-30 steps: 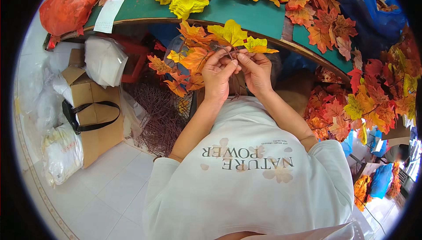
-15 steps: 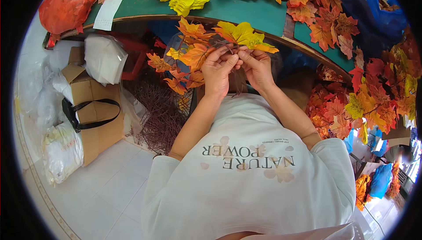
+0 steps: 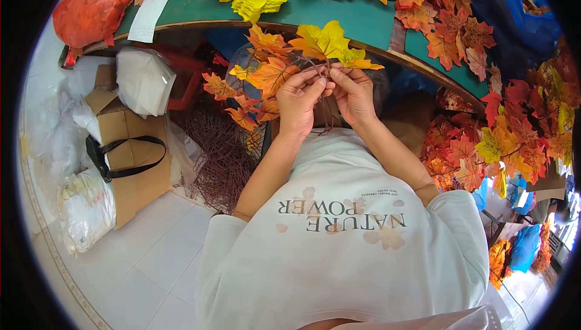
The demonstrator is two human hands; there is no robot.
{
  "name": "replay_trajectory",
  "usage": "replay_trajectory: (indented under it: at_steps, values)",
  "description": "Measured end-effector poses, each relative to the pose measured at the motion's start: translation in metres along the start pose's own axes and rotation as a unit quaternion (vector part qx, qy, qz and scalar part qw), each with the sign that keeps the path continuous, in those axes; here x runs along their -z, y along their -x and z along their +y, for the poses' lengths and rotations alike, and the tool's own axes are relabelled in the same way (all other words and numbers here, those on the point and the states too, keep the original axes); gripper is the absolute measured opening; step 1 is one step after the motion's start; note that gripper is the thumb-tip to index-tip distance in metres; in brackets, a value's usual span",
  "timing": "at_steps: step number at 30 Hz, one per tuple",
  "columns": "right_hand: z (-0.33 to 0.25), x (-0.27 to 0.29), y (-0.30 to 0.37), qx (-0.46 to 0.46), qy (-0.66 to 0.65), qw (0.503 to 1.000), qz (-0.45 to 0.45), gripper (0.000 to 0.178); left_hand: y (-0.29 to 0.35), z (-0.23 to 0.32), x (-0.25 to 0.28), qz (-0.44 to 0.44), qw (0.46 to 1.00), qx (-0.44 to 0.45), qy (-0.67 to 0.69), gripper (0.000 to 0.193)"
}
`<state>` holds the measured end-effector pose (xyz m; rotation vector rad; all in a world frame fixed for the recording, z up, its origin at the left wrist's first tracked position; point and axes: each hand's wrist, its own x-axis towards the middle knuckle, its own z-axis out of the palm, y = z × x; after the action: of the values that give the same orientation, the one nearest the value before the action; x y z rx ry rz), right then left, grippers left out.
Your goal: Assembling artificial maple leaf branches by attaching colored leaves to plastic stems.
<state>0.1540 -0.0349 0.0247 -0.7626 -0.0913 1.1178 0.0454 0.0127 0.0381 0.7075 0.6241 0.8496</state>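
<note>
Both my hands meet in front of the green table's near edge, fingertips pinched together. My left hand (image 3: 298,101) is closed on the thin brown stems (image 3: 307,59) of an artificial maple-leaf spray. Orange leaves (image 3: 270,76) of the spray hang to the left of that hand. My right hand (image 3: 353,93) is closed too, pinching a stem close beside the left fingertips. A yellow leaf (image 3: 327,42) with an orange edge stands above the right fingers. Stem ends dangle below, between my wrists. The exact spot where the fingertips meet is partly hidden.
On the green table (image 3: 339,12) lie a stack of yellow leaves (image 3: 257,4), a white paper (image 3: 148,18) and orange leaves (image 3: 448,39). A cardboard box (image 3: 142,160) and a heap of brown stems (image 3: 221,154) are at the left. More leaf sprays (image 3: 514,136) crowd the right.
The yellow leaf has tilted up and shifted slightly left, and the stems at my fingertips have spread a little. Both hands keep nearly the same place and pinch.
</note>
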Motion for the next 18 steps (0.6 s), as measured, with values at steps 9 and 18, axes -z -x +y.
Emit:
replay_trajectory:
  at_steps: [9, 18]
  values:
    - [0.0002, 0.0029, 0.0019, 0.004, 0.008, 1.0, -0.013, 0.009, 0.0009, -0.0018, -0.0007, 0.012, 1.0, -0.003, -0.007, 0.021]
    - [0.005, 0.0044, 0.0015, 0.03, 0.043, 0.998, -0.044, 0.01, 0.0006, -0.0045, 0.0021, 0.013, 1.0, -0.01, -0.013, 0.021]
